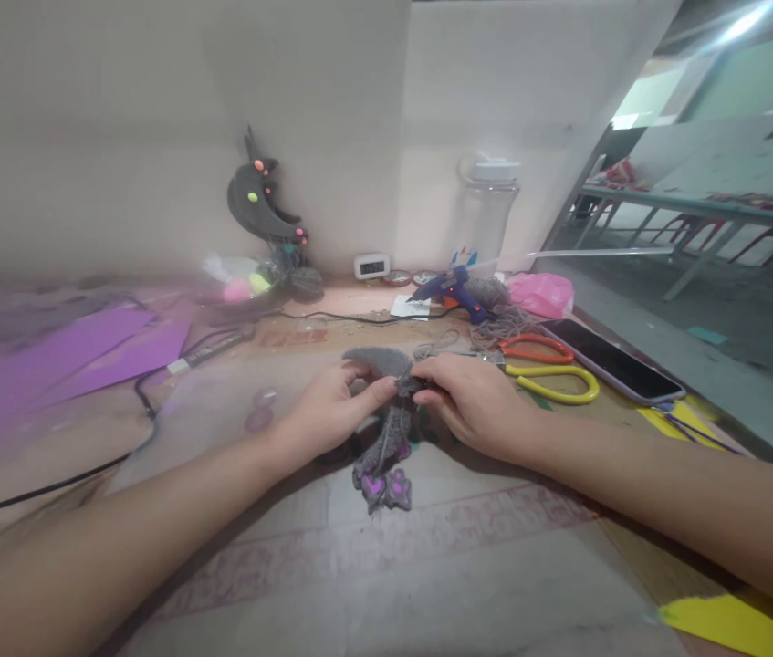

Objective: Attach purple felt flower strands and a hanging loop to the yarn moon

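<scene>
A grey, yarn-covered craft piece (pixel 391 436) lies in the middle of the work surface, with a curved crescent-like part at its top. From its lower end hang small grey shapes, one with a purple heart (pixel 373 488) and one with a purple paw print (pixel 398 489). My left hand (pixel 331 406) grips the piece from the left, thumb pressed on top. On the other side, my right hand (pixel 478 401) pinches the same piece near its centre. What lies between the right fingertips is too small to make out.
Orange-and-yellow-handled scissors (pixel 557 383), a phone (pixel 611 359) and grey yarn (pixel 506 324) lie at the right. Behind stand a blue glue gun (pixel 458 290), a small digital clock (pixel 371 266) and a bottle (pixel 488 219). Purple sheets (pixel 112 351) and a black cable (pixel 50 484) are at the left.
</scene>
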Demonstrator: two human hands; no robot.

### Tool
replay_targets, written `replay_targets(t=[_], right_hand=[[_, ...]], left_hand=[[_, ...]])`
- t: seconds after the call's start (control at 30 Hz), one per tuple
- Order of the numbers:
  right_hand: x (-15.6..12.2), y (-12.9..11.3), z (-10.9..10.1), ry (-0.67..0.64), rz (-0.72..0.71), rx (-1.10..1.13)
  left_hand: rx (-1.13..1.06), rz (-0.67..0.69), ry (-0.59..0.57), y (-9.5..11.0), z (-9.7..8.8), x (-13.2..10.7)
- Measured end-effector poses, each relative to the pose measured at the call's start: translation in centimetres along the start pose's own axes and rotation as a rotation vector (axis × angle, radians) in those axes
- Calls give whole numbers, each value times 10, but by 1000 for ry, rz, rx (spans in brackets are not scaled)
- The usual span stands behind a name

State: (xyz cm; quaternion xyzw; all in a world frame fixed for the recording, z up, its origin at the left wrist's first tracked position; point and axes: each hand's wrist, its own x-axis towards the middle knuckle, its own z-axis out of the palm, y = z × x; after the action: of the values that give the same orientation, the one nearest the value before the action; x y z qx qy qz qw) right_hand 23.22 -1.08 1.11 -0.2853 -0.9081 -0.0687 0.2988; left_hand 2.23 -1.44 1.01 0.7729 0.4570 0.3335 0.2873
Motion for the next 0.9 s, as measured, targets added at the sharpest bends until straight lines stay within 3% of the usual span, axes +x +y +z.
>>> replay_targets(t=[0.2, 0.43, 0.9], right_hand=[[1, 0, -3, -12, 43, 51], [-2, 0, -4, -88, 96, 62], [0, -1, -7, -141, 138, 120]], left_hand=[[28, 5, 16, 1, 0, 0], [327, 164, 142, -4, -1, -3], [399, 338, 190, -7, -1, -6]])
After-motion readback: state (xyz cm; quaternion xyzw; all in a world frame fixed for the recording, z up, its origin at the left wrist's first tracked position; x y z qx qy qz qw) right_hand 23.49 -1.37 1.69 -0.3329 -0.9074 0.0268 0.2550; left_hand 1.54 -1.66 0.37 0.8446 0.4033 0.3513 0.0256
